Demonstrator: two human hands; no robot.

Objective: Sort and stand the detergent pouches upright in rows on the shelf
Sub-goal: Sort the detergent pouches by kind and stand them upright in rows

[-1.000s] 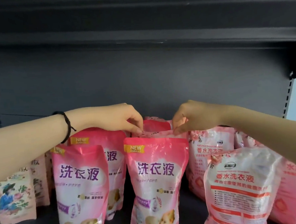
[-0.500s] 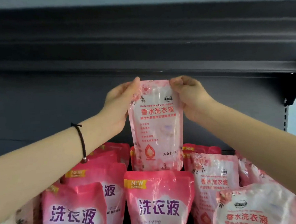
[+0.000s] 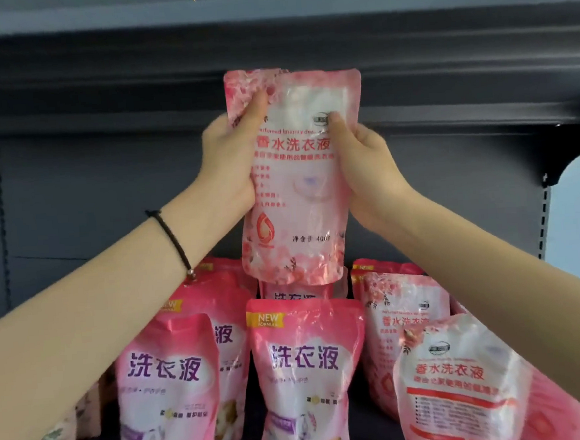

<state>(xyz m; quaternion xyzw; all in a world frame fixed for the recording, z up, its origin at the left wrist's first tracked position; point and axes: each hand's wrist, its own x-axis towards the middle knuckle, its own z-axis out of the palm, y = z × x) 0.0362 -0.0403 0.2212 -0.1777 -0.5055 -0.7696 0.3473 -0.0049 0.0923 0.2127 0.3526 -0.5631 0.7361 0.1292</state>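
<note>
Pouch of glossy pale-pink floral film, pinched upright between left hand and right hand, thumbs curled over its upper front, well above standing pink pouches beneath both wrists. Probably handles soft, sloshy, slick; grips best at both side seams, high up.

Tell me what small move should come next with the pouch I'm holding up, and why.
Probably lower the held pouch rightward, beside the matching floral pouches. The left hand and right hand grip it in mid-air above the purple-lettered pouches, a different kind.
</note>
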